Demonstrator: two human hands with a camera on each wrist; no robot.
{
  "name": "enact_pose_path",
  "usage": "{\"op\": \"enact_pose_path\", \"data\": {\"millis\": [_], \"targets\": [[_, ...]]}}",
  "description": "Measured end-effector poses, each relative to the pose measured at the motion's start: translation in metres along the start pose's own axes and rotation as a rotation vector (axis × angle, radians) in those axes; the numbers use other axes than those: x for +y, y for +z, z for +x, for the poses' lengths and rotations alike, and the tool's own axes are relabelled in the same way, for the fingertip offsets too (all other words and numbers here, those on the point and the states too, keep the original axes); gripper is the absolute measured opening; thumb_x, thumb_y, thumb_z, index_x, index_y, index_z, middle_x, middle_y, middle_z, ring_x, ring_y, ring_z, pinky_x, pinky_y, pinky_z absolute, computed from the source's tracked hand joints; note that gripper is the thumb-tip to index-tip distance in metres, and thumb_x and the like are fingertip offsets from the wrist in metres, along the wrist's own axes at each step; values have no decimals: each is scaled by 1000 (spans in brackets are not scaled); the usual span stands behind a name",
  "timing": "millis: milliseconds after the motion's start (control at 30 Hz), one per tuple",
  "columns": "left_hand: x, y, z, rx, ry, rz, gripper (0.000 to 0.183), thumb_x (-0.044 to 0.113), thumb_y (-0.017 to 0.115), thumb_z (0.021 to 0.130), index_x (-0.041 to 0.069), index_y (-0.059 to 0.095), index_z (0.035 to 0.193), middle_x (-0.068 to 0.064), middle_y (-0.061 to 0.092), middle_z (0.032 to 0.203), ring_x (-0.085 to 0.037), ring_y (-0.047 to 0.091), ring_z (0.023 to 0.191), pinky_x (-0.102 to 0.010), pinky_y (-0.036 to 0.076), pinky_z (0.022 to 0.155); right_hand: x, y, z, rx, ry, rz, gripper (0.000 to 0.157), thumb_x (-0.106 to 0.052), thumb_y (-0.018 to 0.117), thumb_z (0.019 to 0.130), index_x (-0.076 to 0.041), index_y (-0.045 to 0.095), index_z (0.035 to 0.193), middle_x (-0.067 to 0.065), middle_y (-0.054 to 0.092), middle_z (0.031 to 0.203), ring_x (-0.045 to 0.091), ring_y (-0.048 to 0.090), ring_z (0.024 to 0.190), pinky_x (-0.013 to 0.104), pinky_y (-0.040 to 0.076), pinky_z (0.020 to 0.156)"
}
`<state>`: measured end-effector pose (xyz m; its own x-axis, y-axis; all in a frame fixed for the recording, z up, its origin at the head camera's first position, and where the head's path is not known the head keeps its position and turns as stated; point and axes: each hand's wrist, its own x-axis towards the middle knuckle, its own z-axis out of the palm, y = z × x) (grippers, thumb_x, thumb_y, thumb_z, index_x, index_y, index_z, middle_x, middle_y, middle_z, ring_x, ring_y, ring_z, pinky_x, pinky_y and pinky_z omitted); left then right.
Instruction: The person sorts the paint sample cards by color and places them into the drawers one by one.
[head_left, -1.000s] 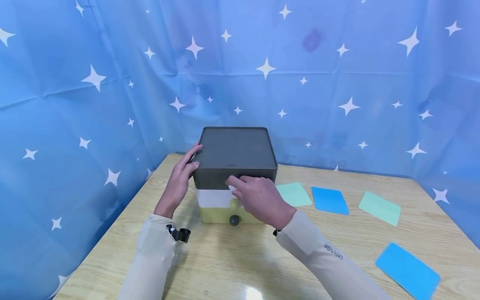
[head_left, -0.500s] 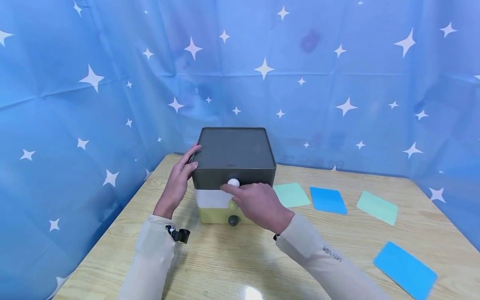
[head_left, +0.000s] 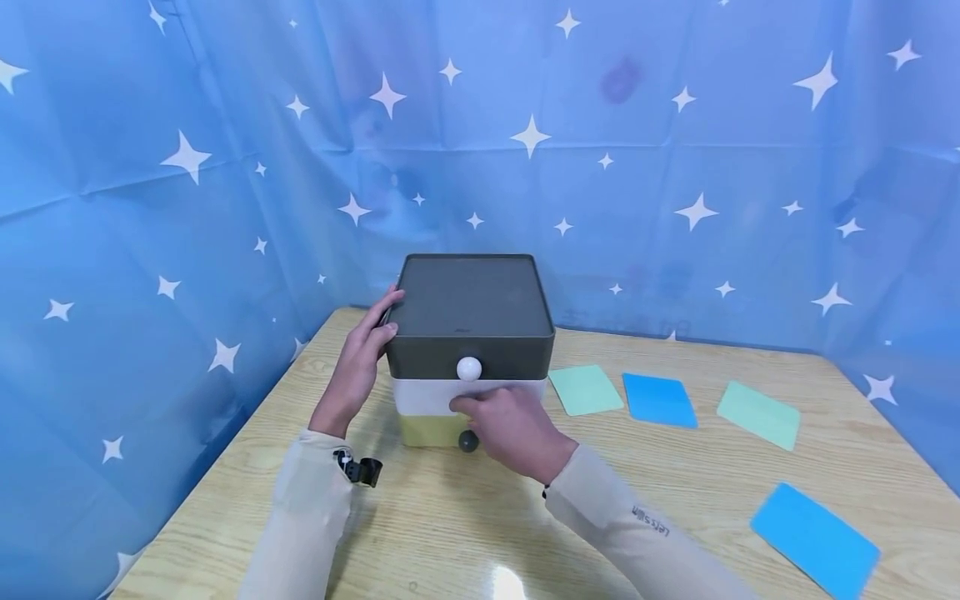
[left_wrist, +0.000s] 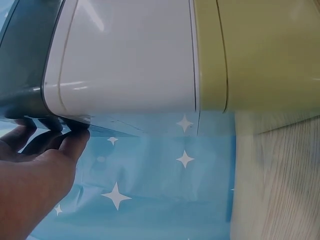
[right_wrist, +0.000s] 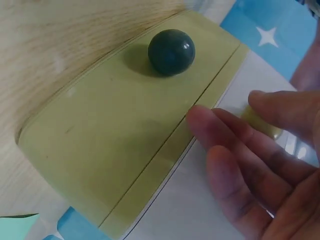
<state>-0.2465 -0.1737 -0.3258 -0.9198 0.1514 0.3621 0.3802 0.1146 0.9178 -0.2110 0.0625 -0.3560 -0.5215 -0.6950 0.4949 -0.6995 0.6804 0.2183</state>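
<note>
A drawer box (head_left: 472, 296) stands on the table, stacked from a dark grey top drawer, a white middle drawer (head_left: 423, 396) and a yellow-green bottom drawer (head_left: 427, 431). My left hand (head_left: 356, 362) rests against the left side of the grey tier, fingertips on its upper edge; the left wrist view has these fingers touching the dark wall. In front of the white drawer, my right hand (head_left: 513, 429) holds the yellow knob (right_wrist: 261, 122) between thumb and fingers. Above it the white knob (head_left: 468, 369) is free, and below sits the dark knob (right_wrist: 171, 52). All drawers look closed.
Two green cards (head_left: 587, 390) and two blue cards (head_left: 660, 400) lie on the wooden table (head_left: 420, 533) right of the box. A blue cloth with white stars (head_left: 480, 125) hangs behind and along the sides.
My right hand has moved down from the white knob on the grey drawer to the yellow knob on the white drawer. The left hand has stayed against the box.
</note>
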Motion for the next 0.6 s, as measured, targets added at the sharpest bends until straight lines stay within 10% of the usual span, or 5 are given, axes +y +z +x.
{"op": "enact_pose_path", "data": {"millis": [600], "targets": [[3,-5,-3,-53,-16,89,51,34,34,109,29,28,160,12,12,170,-20,14,158,-58,21,125,-42,-41,-41,-70,-42,33,31,0,70,81,-27,71,95,-11,65,80,6,54,73,20,39,58]]}}
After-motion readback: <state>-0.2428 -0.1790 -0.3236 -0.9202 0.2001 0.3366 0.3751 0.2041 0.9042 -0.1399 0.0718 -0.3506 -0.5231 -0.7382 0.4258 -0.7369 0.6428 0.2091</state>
